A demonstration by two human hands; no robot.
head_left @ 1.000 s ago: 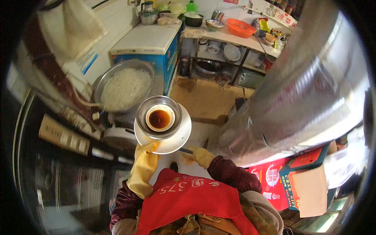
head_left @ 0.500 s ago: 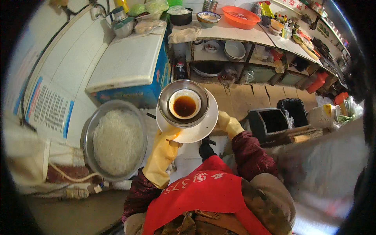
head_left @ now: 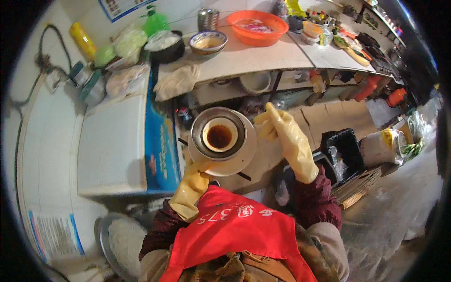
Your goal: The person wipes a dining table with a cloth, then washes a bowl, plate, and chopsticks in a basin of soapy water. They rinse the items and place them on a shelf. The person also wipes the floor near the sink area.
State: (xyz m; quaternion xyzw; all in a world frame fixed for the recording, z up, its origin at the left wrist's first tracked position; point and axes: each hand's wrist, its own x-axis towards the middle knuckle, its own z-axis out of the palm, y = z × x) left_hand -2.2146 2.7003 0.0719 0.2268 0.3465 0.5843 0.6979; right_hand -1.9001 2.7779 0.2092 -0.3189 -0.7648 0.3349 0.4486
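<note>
My left hand (head_left: 190, 188), in a yellow rubber glove, is closed on the near left rim of a white plate (head_left: 249, 152). On the plate rests a metal bowl (head_left: 200, 141), and inside that sits a small white bowl (head_left: 233, 128) of dark brown sauce (head_left: 219, 137). Dark stick ends (head_left: 244, 176) poke out on two sides beneath the plate. To its right, my gloved right hand (head_left: 284, 134) is raised with nothing visible in it. Its index finger points up, apart from the others.
Ahead, a counter holds an orange basin (head_left: 258, 37), a patterned bowl (head_left: 209, 45), a black pot (head_left: 164, 55) and a cloth (head_left: 176, 83). A white-topped chest (head_left: 115, 150) stands left. A metal basin of white strands (head_left: 124, 246) is low left, black bins (head_left: 340, 150) right.
My right hand has come away from the plate's right side and risen. My left hand keeps its hold. The view has turned, bringing the counter closer and pushing the basin of strands lower left.
</note>
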